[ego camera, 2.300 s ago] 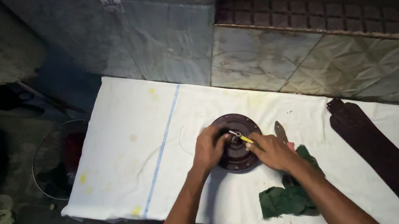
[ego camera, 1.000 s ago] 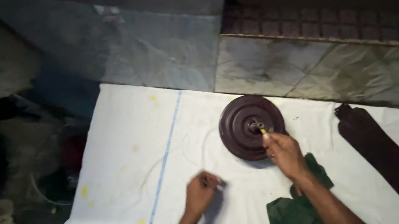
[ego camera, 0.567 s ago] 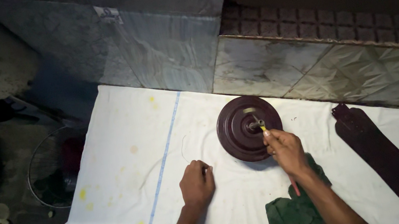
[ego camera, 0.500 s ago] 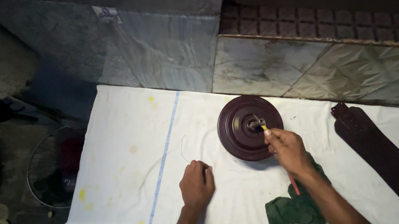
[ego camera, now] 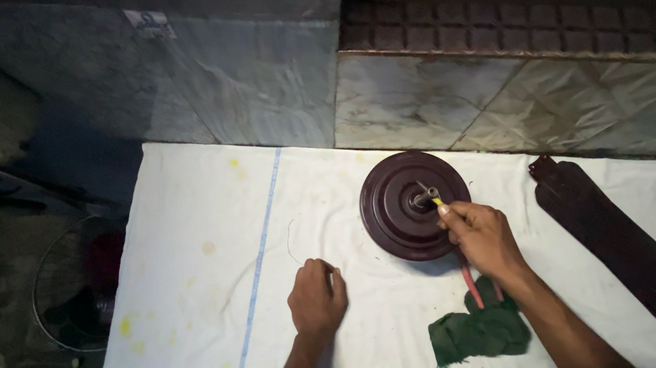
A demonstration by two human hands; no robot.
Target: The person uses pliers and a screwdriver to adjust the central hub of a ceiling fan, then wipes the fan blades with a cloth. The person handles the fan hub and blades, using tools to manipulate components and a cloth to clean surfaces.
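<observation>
Maroon ribbed round motor housing [ego camera: 405, 211]; right hand [ego camera: 481, 236] touching.

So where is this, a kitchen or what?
Probably not a kitchen: more likely a makeshift repair spot on a floor. A white sheet is spread beside a stone-tiled step, with a dark round fan motor and a long fan blade laid on it.

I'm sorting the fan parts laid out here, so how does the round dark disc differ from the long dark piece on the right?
The disc is round, with raised rings and a short metal shaft at its middle; the long piece is a flat, narrow strip. The disc lies in the middle of the white cloth, while the long piece runs slantwise at its right end. The right hand rests at the disc; nothing touches the long piece. Both are dark brown.
</observation>
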